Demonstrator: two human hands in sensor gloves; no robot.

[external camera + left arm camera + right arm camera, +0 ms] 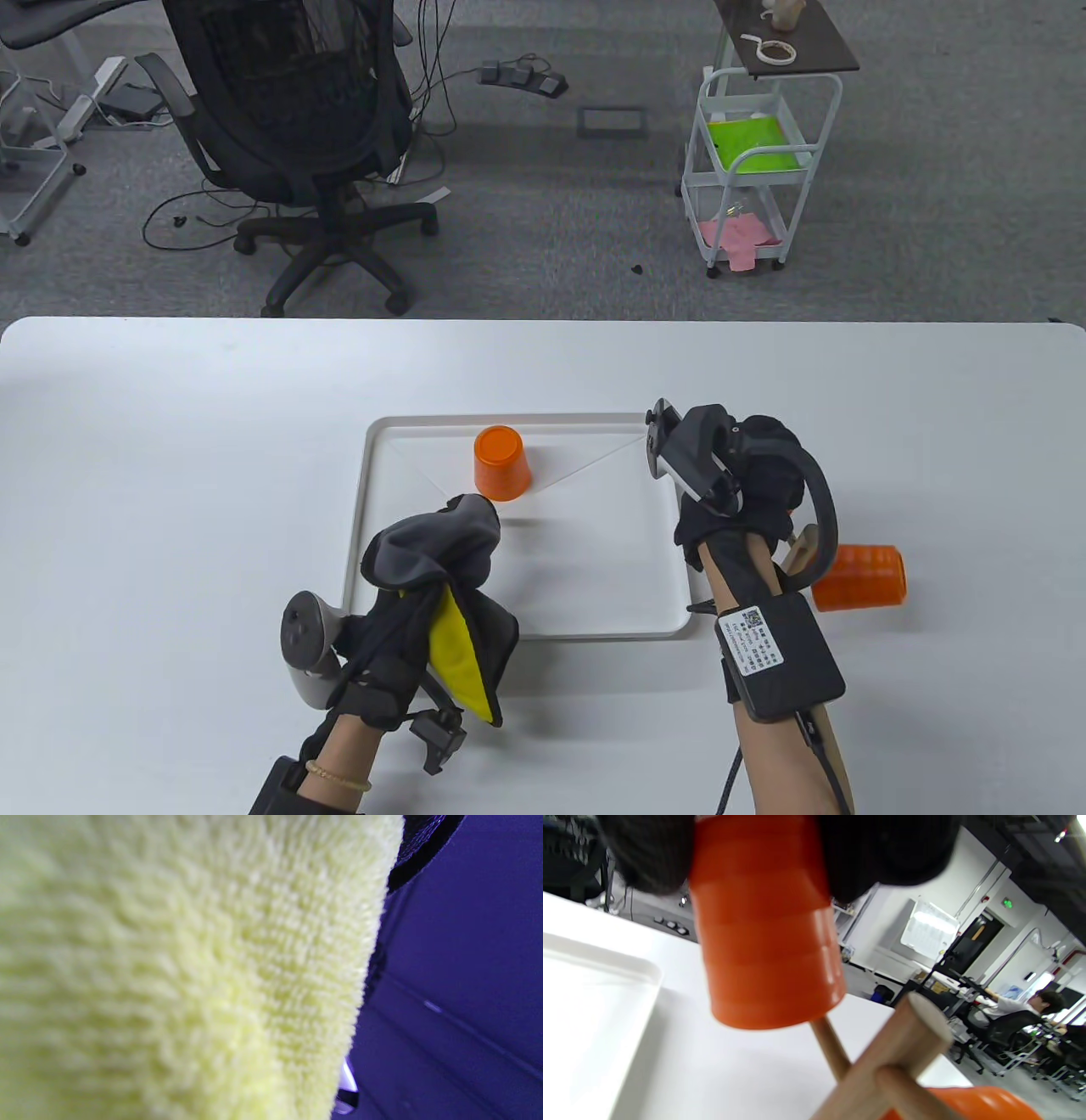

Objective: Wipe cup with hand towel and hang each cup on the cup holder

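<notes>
My right hand (pixel 755 484) grips an orange cup (pixel 768 933) mouth down, its gloved fingers (pixel 882 849) curled round the base. A peg (pixel 831 1048) of the wooden cup holder (pixel 895 1056) reaches into the cup's mouth. In the table view this cup is hidden under the hand. A second orange cup (pixel 861 577) hangs sideways on the holder (pixel 802 548) right of the tray. A third orange cup (pixel 502 463) stands upside down on the white tray (pixel 594 611). My left hand (pixel 390 628) holds a bunched grey and yellow towel (pixel 433 543) over the tray's near left part. The towel (pixel 191 967) fills the left wrist view.
The tray lies in the middle of the white table (pixel 170 475). Beyond the far edge stand a black office chair (pixel 297 127) and a small white cart (pixel 755 170). A person (pixel 1031 1010) sits at a desk far off in the right wrist view.
</notes>
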